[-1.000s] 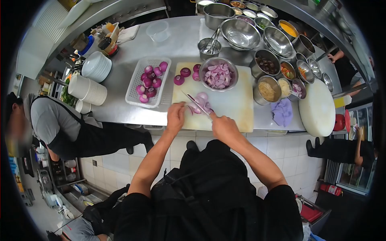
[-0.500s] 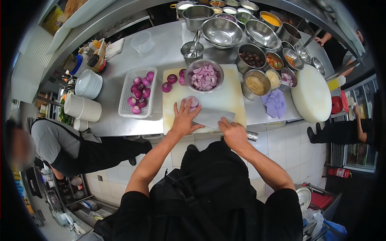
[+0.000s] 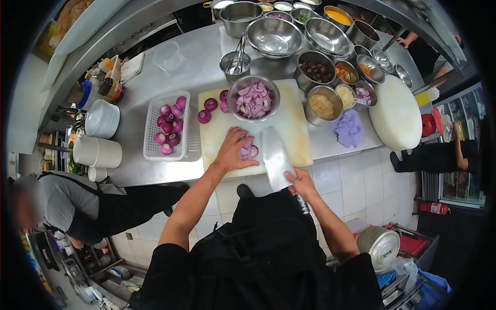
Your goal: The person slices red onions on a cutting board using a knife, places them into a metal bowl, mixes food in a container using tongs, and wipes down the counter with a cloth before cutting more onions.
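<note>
Near the front of the cutting board (image 3: pixel 292 111), my left hand (image 3: pixel 232 151) curls its fingers round a cut red onion (image 3: pixel 250 152), whose slices show beside the thumb. My right hand (image 3: pixel 301 184) grips a cleaver (image 3: pixel 275 157) where blade and handle meet. The broad blade points away from me, to the right of the onion and apart from it. Sliced onion fills a steel bowl (image 3: pixel 231 109) at the back of the board. A few peeled red onions (image 3: pixel 210 104) sit left of that bowl.
A white basket (image 3: pixel 148 137) of peeled onions stands left of the board. To the right are steel pots (image 3: pixel 310 114) of ingredients, a purple cloth (image 3: pixel 349 128) and a round white block (image 3: pixel 395 113). One co-worker (image 3: pixel 72 199) stands at the left, another (image 3: pixel 439 157) at the right.
The cleaver has swung from lying sideways by the onion to pointing away from me, and the right hand has come nearer my body. The left hand's fingers have curled more; onion slices now show.
</note>
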A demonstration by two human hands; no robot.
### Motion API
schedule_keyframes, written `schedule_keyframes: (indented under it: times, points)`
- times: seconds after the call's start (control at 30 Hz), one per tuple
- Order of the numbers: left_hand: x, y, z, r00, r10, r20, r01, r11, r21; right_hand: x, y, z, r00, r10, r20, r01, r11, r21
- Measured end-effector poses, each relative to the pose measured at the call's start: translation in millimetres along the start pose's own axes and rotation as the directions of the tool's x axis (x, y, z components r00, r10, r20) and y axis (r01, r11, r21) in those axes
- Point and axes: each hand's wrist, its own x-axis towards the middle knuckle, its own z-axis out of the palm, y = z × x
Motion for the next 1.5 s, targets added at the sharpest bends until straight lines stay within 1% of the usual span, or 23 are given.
schedule_keyframes:
  times: [0.13, 0.23, 0.27, 0.4, 0.5, 0.53, 0.6, 0.63, 0.7, 0.73, 0.8, 0.9, 0.93, 1.0, 1.1, 1.13, 1.17, 1.23, 1.27, 1.3, 1.37, 1.4, 1.5]
  points:
    - [-11, 42, 5, 0.964, -0.179, -0.195, 0.219, 0.954, 0.204, 6, 7, 56, 0.996, 0.014, 0.093, 0.001, 0.988, -0.156]
    - [-25, 41, 25, 0.832, -0.386, -0.399, 0.432, 0.901, 0.03, 11, 4, 93, 0.986, -0.021, 0.164, 0.06, 0.97, -0.236]
    - [-26, 42, 26, 0.794, -0.427, -0.433, 0.47, 0.882, -0.007, 19, 13, 101, 0.977, -0.043, 0.207, 0.092, 0.968, -0.234]
    - [-24, 36, 22, 0.723, -0.436, -0.536, 0.489, 0.871, -0.051, 14, -7, 112, 0.968, -0.129, 0.217, 0.187, 0.942, -0.277]
    - [15, 36, 12, 0.756, -0.282, -0.591, 0.364, 0.931, 0.022, 29, -11, 104, 0.939, -0.314, 0.137, 0.338, 0.914, -0.223]
    - [35, 32, 11, 0.771, -0.246, -0.587, 0.32, 0.947, 0.024, 19, -45, 99, 0.962, -0.25, 0.112, 0.267, 0.946, -0.183]
    - [85, 19, 11, 0.796, -0.164, -0.582, 0.222, 0.975, 0.029, 27, -86, 82, 0.968, -0.236, 0.087, 0.244, 0.965, -0.099]
    - [106, 11, 14, 0.808, -0.211, -0.55, 0.275, 0.961, 0.037, 30, -98, 73, 0.967, -0.24, 0.082, 0.244, 0.969, -0.042]
    - [139, -13, 29, 0.822, -0.3, -0.484, 0.372, 0.926, 0.058, 34, -102, 51, 0.975, -0.209, 0.072, 0.214, 0.974, -0.072]
    - [150, -28, 36, 0.82, -0.306, -0.484, 0.39, 0.917, 0.081, 36, -105, 39, 0.979, -0.193, 0.067, 0.198, 0.976, -0.088]
    - [162, -53, 49, 0.811, -0.331, -0.482, 0.437, 0.891, 0.123, 24, -95, 21, 0.984, -0.171, 0.043, 0.172, 0.985, -0.025]
    - [162, -40, 44, 0.888, -0.342, -0.306, 0.42, 0.875, 0.241, -13, -92, 1, 0.995, -0.093, 0.027, 0.091, 0.994, 0.063]
    - [159, -35, 44, 0.884, -0.362, -0.296, 0.444, 0.848, 0.29, -24, -91, -4, 0.998, -0.062, 0.025, 0.06, 0.994, 0.095]
    - [159, -24, 44, 0.869, -0.4, -0.29, 0.489, 0.783, 0.385, -33, -82, -18, 0.996, -0.076, -0.037, 0.076, 0.997, -0.01]
    - [153, -7, 25, 0.908, -0.321, -0.269, 0.402, 0.849, 0.343, -43, -84, -31, 0.991, -0.134, -0.026, 0.128, 0.98, -0.154]
    - [151, -2, 11, 0.925, -0.237, -0.296, 0.345, 0.852, 0.395, -44, -84, -34, 0.988, -0.156, -0.014, 0.151, 0.968, -0.199]
    - [145, 2, -6, 0.9, -0.289, -0.327, 0.386, 0.876, 0.289, -40, -78, -37, 0.966, -0.256, 0.024, 0.249, 0.911, -0.328]
    - [124, 5, -40, 0.843, -0.396, -0.363, 0.445, 0.893, 0.06, -29, -62, -40, 0.897, -0.424, 0.128, 0.419, 0.721, -0.552]
    - [107, -9, -49, 0.788, -0.426, -0.444, 0.552, 0.809, 0.203, -34, -73, -30, 0.887, -0.434, 0.157, 0.437, 0.679, -0.591]
    - [90, -25, -54, 0.73, -0.435, -0.528, 0.647, 0.688, 0.328, -32, -74, -23, 0.893, -0.411, 0.184, 0.429, 0.652, -0.626]
    - [60, -39, -61, 0.633, -0.528, -0.567, 0.771, 0.499, 0.396, -25, -72, -7, 0.902, -0.359, 0.241, 0.419, 0.59, -0.69]
    - [46, -46, -62, 0.573, -0.567, -0.591, 0.819, 0.389, 0.421, -20, -70, 2, 0.895, -0.37, 0.25, 0.432, 0.574, -0.695]
    - [9, -76, -54, 0.686, -0.584, -0.434, 0.711, 0.664, 0.232, -1, -66, 24, 0.925, -0.249, 0.286, 0.379, 0.62, -0.686]
